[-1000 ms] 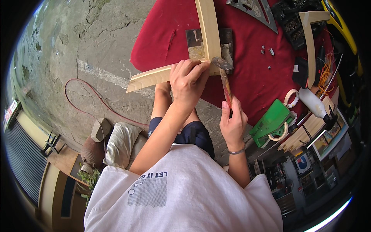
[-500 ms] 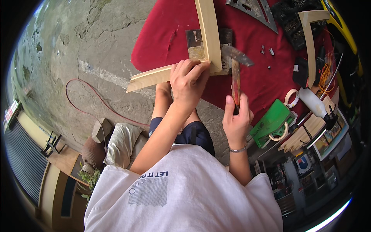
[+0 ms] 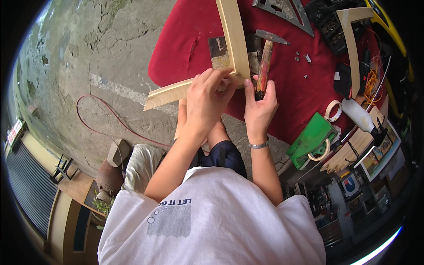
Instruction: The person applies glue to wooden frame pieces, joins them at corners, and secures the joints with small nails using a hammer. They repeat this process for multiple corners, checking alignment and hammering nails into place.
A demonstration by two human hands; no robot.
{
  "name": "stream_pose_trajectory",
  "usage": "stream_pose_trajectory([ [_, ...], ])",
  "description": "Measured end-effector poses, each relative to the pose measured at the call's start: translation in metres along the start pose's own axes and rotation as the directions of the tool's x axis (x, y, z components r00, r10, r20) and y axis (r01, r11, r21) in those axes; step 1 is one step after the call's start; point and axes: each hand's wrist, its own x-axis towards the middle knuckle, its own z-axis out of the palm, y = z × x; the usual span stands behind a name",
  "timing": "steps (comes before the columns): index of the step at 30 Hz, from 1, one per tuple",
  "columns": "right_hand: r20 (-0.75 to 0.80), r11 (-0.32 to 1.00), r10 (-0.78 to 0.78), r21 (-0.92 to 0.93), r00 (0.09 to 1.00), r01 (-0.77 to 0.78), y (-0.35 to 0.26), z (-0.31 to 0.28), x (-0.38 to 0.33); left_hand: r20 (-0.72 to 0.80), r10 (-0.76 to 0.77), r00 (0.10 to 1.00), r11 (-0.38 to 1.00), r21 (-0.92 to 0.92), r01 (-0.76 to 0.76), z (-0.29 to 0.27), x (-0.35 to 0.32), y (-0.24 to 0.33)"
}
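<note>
Maybe the wood frame (image 3: 239,42) is light, stiff and smooth, easiest to hold near its corner. One side runs under the left hand (image 3: 205,98), fingers bent; I cannot tell if they grip. Beside it, the right hand (image 3: 260,108) holds a hammer (image 3: 266,59), likely head-heavy.

The wooden frame (image 3: 236,39) is pale straw, the hammer handle (image 3: 265,64) blotched red and tan, the cloth (image 3: 285,104) crimson — the tape dispenser (image 3: 309,136) green, the shirt (image 3: 238,212) white with grey print.
</note>
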Motion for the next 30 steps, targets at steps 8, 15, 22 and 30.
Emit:
stream_pose_trajectory([
  [8,0.005,1.000,-0.005,0.015,1.000,0.005,0.002,0.000,0.003,0.679,0.530,0.509,0.622,0.097,-0.777,-0.042,0.101,-0.017],
  [15,-0.008,0.998,-0.055,-0.025,0.998,0.054,0.003,-0.002,0.003,0.614,0.594,0.520,0.689,-0.055,-0.723,-0.027,0.105,-0.035],
  [22,0.082,0.912,-0.301,-0.264,0.950,0.312,0.007,-0.052,-0.045,0.595,0.600,0.534,0.684,-0.038,-0.728,-0.027,0.103,-0.035],
  [30,0.178,0.804,-0.463,-0.329,0.868,0.496,-0.014,-0.076,-0.048,0.589,0.586,0.556,0.701,-0.025,-0.713,-0.030,0.099,-0.033],
])
